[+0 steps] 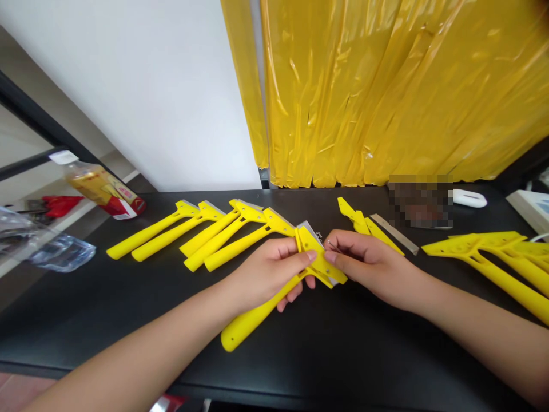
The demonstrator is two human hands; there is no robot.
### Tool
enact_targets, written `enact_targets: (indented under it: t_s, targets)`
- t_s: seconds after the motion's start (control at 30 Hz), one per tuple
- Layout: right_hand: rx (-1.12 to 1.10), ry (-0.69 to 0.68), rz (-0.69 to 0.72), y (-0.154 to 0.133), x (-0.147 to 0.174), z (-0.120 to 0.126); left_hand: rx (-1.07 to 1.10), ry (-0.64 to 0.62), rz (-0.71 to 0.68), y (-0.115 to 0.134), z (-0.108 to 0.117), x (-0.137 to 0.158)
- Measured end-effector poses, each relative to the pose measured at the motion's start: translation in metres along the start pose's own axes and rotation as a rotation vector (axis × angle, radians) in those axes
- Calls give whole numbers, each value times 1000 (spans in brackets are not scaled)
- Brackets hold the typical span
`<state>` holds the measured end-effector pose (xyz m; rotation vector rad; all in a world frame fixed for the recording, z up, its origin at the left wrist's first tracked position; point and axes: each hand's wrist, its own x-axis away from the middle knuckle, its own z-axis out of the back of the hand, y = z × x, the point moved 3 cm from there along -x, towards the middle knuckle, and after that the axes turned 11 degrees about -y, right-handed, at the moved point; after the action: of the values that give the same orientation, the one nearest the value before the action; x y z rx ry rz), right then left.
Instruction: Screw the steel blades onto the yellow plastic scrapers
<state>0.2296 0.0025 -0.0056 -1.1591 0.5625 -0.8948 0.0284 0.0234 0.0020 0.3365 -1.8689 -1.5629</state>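
Note:
My left hand (274,266) is closed round a yellow scraper (253,320), thumb on its head, the handle slanting down to the left. A metal blade (305,227) shows along the head's upper edge. At the right side of that head, my right hand (364,257) has thumb and forefinger pinched together. A thin, shiny bit shows at these fingertips, too small to name. Left of the hands, several yellow scrapers (235,243) lie in a row with blades fitted. Behind my right hand are loose yellow parts (377,230) and a flat metal strip (394,233).
More yellow scraper bodies (493,257) lie at the right on the black table (141,326). A drink bottle (103,186) leans at the back left, near a clear plastic container (64,249). A white case (469,198) sits beside a blurred-out patch. Yellow plastic sheeting (386,91) hangs behind.

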Motion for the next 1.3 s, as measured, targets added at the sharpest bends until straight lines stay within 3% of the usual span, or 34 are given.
enact_targets:
  t_s: [0.53, 0.83, 1.3]
  targets:
    - [-39, 93, -15, 8, -4, 0, 24, 8, -38, -1, 2, -2]
    - [-193, 31, -75, 15, -7, -2, 32, 3, -58, -2, 2, -3]
    - [-123, 53, -22, 12, -5, -3, 9, 20, -7, 1, 1, -1]
